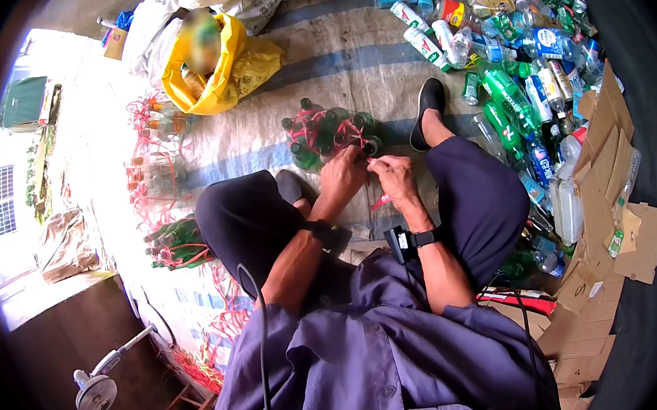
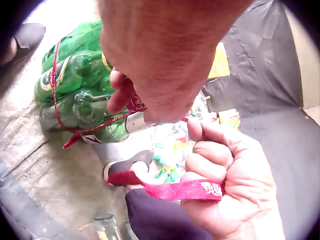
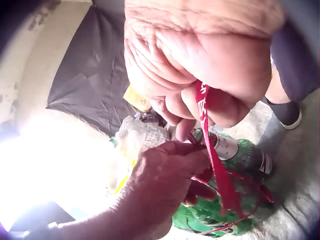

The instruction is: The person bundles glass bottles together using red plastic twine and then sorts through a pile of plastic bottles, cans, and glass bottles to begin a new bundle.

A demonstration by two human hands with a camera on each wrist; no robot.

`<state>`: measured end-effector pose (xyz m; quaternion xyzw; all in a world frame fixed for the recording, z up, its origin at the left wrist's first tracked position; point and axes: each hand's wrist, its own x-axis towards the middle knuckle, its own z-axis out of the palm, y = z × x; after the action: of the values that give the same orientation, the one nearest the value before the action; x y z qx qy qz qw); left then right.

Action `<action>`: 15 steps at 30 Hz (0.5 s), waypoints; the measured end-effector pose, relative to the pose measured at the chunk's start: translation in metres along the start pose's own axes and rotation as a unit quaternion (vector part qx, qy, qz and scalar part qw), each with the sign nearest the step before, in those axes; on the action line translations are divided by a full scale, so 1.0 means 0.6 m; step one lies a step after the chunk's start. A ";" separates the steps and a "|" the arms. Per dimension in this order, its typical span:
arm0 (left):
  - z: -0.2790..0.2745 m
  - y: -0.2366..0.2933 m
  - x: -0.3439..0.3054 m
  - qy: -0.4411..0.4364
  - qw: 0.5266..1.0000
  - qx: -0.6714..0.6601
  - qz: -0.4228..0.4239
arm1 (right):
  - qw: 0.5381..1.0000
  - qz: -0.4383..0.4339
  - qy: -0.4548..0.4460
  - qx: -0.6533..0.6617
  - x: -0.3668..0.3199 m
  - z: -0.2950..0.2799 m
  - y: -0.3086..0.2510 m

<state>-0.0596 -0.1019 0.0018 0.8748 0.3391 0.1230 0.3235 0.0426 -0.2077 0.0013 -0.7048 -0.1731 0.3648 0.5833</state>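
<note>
A bundle of green glass bottles (image 1: 323, 133) stands on the sheet between the feet, with red printed ribbon (image 2: 182, 190) wound round it. My left hand (image 1: 342, 175) is at the near side of the bundle, its curled fingers (image 2: 121, 92) gripping the ribbon close against the bottles. Just to its right, my right hand (image 1: 394, 179) holds the ribbon in a curled fist, thumb and forefinger pinching it near the left fingertips. A loose end with white characters hangs out of the right fist, plain in both wrist views. Part of the left grip is hidden behind the hand itself.
Tied bottle bundles (image 1: 175, 244) line the left side, near loose red ribbons (image 1: 225, 304). Ahead is a yellow sack (image 1: 217, 87). Empty bottles and cans (image 1: 512, 101) heap up on the right beside flattened cardboard (image 1: 598, 186). A small fan (image 1: 96, 395) stands at lower left.
</note>
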 end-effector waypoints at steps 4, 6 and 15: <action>0.004 -0.002 0.005 0.001 1.000 0.025 -0.007 | 0.993 -0.110 0.025 -0.029 0.001 0.013 0.012; 0.006 -0.003 0.006 0.001 1.000 0.023 -0.011 | 0.997 -0.048 0.047 -0.032 0.011 0.010 0.034; 0.004 -0.012 0.013 -0.009 1.000 0.006 -0.002 | 0.999 -0.029 0.013 -0.023 0.012 0.022 0.039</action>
<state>-0.0566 -0.0939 -0.0049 0.8769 0.3388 0.1128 0.3218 0.0339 -0.1999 -0.0238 -0.7172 -0.1939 0.3347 0.5797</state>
